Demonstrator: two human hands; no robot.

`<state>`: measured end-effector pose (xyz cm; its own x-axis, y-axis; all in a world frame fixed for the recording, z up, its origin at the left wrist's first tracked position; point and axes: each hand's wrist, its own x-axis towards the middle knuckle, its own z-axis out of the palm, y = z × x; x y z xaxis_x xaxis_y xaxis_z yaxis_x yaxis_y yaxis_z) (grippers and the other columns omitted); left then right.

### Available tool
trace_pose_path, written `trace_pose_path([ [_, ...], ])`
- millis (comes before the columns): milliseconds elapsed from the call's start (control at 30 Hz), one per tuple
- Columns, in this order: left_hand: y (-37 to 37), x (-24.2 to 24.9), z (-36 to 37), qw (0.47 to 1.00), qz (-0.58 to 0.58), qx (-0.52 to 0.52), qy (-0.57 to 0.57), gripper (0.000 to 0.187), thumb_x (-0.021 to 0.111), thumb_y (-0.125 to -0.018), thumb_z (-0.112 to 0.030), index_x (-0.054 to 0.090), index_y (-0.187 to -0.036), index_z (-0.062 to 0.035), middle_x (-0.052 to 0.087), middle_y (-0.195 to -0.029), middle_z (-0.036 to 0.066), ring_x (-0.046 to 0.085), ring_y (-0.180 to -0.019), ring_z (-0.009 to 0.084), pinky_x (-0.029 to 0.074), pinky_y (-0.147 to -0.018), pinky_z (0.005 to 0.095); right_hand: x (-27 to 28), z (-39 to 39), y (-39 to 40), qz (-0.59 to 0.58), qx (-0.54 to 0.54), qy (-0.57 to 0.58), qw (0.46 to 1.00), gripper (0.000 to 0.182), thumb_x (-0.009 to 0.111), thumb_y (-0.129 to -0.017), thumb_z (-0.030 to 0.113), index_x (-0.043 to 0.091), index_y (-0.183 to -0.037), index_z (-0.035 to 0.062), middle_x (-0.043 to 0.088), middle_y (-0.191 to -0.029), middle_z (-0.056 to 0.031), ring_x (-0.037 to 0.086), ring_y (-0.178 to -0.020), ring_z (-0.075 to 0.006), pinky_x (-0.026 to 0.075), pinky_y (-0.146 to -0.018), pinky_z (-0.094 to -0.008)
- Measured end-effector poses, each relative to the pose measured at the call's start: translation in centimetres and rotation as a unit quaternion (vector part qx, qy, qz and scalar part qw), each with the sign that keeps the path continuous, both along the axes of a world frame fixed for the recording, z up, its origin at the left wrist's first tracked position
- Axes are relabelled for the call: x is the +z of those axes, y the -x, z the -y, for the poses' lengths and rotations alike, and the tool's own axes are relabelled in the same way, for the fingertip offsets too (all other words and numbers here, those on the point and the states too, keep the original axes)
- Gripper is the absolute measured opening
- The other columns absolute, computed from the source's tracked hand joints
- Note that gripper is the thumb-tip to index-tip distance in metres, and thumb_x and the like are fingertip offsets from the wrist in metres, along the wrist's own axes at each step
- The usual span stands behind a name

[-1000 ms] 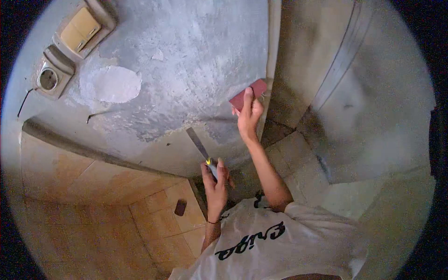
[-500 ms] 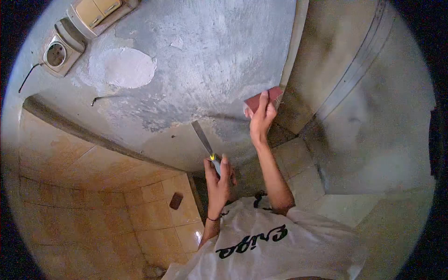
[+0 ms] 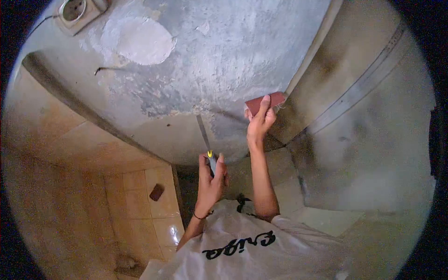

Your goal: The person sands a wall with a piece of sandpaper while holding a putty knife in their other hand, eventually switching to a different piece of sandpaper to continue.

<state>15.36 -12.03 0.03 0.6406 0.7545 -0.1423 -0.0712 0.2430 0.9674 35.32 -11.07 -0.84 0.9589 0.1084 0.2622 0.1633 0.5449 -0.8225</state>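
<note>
My left hand [image 3: 212, 182] is closed around the handle of a putty knife [image 3: 203, 132], which has a yellow collar and a narrow metal blade. The blade points up towards the rough lower part of the grey wall [image 3: 228, 56]; whether its tip touches cannot be told. My right hand [image 3: 261, 125] grips a reddish-brown piece of sandpaper [image 3: 272, 101], thumb on top, fingers partly hidden behind it. The sandpaper is at the wall's lower right, near its corner edge. Scraped, flaking paint covers the wall between and above both hands.
A white filler patch [image 3: 147, 41] and a wall socket [image 3: 73, 10] are at upper left. A short dark wire [image 3: 105, 69] sticks out below the patch. On the orange tiles [image 3: 135, 205] at lower left lies a small dark brown piece [image 3: 157, 192]. A curved wall edge [image 3: 84, 107] borders the tiles.
The view has shifted, so the socket and white patch sit higher and the switch is out of frame. The sandpaper is turned slightly flatter. Both hands keep their holds.
</note>
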Motion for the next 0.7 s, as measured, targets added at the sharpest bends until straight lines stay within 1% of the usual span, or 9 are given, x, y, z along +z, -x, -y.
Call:
trace_pose_path([
  [100, 0.3, 0.3, 0.0, 1.000, 0.004, 0.013, -0.018, 0.021, 0.053, -0.100, -0.024, 0.039, -0.102, -0.0081, 0.046, -0.070, -0.001, 0.046, -0.056, 0.0071, 0.040, -0.048, 0.0229, -1.0, -0.5, 0.4, -0.057, -0.054, -0.017, 0.997, 0.040, 0.048, -0.101, 0.033, 0.046, -0.071, 0.0078, 0.047, -0.060, 0.0002, 0.040, -0.048, -0.0105, 0.037, -0.047, -0.0303],
  [200, 0.0, 0.7, -0.2, 0.999, 0.021, 0.023, -0.030, 0.021, 0.052, -0.101, -0.023, 0.038, -0.102, -0.0077, 0.046, -0.070, -0.001, 0.046, -0.056, 0.0072, 0.041, -0.048, 0.0232, -0.3, 0.0, -0.1, -0.039, -0.022, -0.015, 0.999, 0.041, 0.046, -0.102, 0.033, 0.045, -0.070, 0.0081, 0.047, -0.059, -0.0003, 0.039, -0.047, -0.0103, 0.036, -0.046, -0.0293],
  [267, 0.2, 0.9, -0.7, 0.999, 0.003, -0.010, -0.041, 0.019, 0.050, -0.101, -0.021, 0.038, -0.102, -0.0071, 0.045, -0.070, 0.000, 0.046, -0.056, 0.0074, 0.041, -0.048, 0.0234, 1.0, -0.1, 0.2, 0.021, 0.000, -0.022, 1.000, 0.041, 0.045, -0.102, 0.034, 0.047, -0.071, 0.0082, 0.048, -0.060, -0.0001, 0.039, -0.047, -0.0101, 0.036, -0.045, -0.0293],
  [300, -0.1, 0.5, -0.7, 0.999, 0.034, 0.004, -0.039, 0.019, 0.050, -0.101, -0.021, 0.038, -0.100, -0.0067, 0.045, -0.070, 0.000, 0.045, -0.056, 0.0076, 0.041, -0.048, 0.0236, 0.9, -0.3, 0.2, 0.011, -0.043, -0.003, 0.999, 0.041, 0.046, -0.102, 0.035, 0.048, -0.072, 0.0080, 0.048, -0.060, 0.0005, 0.039, -0.047, -0.0103, 0.036, -0.045, -0.0294],
  [333, 0.0, 0.5, -0.6, 0.999, 0.032, 0.006, -0.040, 0.019, 0.050, -0.101, -0.021, 0.038, -0.100, -0.0067, 0.045, -0.070, 0.000, 0.045, -0.056, 0.0076, 0.041, -0.048, 0.0236, 0.3, -0.4, 0.0, 0.009, -0.040, -0.005, 0.999, 0.041, 0.046, -0.102, 0.035, 0.048, -0.072, 0.0080, 0.048, -0.060, 0.0005, 0.039, -0.047, -0.0103, 0.036, -0.045, -0.0294],
  [433, 0.1, 0.9, -0.6, 1.000, 0.021, 0.004, -0.017, 0.019, 0.051, -0.101, -0.021, 0.039, -0.099, -0.0067, 0.045, -0.068, 0.000, 0.045, -0.055, 0.0079, 0.040, -0.048, 0.0235, -1.0, -0.3, -0.5, -0.067, -0.097, -0.008, 0.993, 0.041, 0.048, -0.101, 0.036, 0.047, -0.070, 0.0094, 0.046, -0.059, 0.0019, 0.039, -0.048, -0.0103, 0.036, -0.046, -0.0289],
  [533, -0.2, 0.4, -0.8, 1.000, 0.012, 0.009, -0.024, 0.020, 0.051, -0.101, -0.022, 0.039, -0.099, -0.0068, 0.046, -0.070, 0.000, 0.045, -0.056, 0.0077, 0.040, -0.048, 0.0235, -0.7, -0.2, -0.6, -0.117, -0.090, -0.052, 0.988, 0.042, 0.048, -0.101, 0.037, 0.047, -0.069, 0.0097, 0.047, -0.060, 0.0021, 0.039, -0.048, -0.0102, 0.037, -0.047, -0.0293],
  [667, -0.4, 0.4, -0.4, 1.000, 0.011, -0.006, -0.008, 0.019, 0.051, -0.101, -0.021, 0.038, -0.099, -0.0072, 0.046, -0.072, 0.000, 0.046, -0.058, 0.0074, 0.041, -0.049, 0.0234, 0.2, 0.3, -0.7, -0.063, -0.051, -0.023, 0.996, 0.043, 0.048, -0.101, 0.039, 0.047, -0.068, 0.0098, 0.050, -0.065, 0.0002, 0.041, -0.053, -0.0106, 0.040, -0.050, -0.0307],
  [700, -0.3, 0.6, -0.2, 1.000, 0.012, -0.012, -0.004, 0.019, 0.051, -0.101, -0.021, 0.039, -0.100, -0.0074, 0.046, -0.073, 0.000, 0.046, -0.058, 0.0074, 0.041, -0.049, 0.0234, -0.4, 0.5, -0.9, -0.034, -0.027, -0.008, 0.999, 0.042, 0.048, -0.100, 0.041, 0.051, -0.077, 0.0066, 0.055, -0.070, -0.0023, 0.048, -0.057, -0.0134, 0.042, -0.050, -0.0305],
])
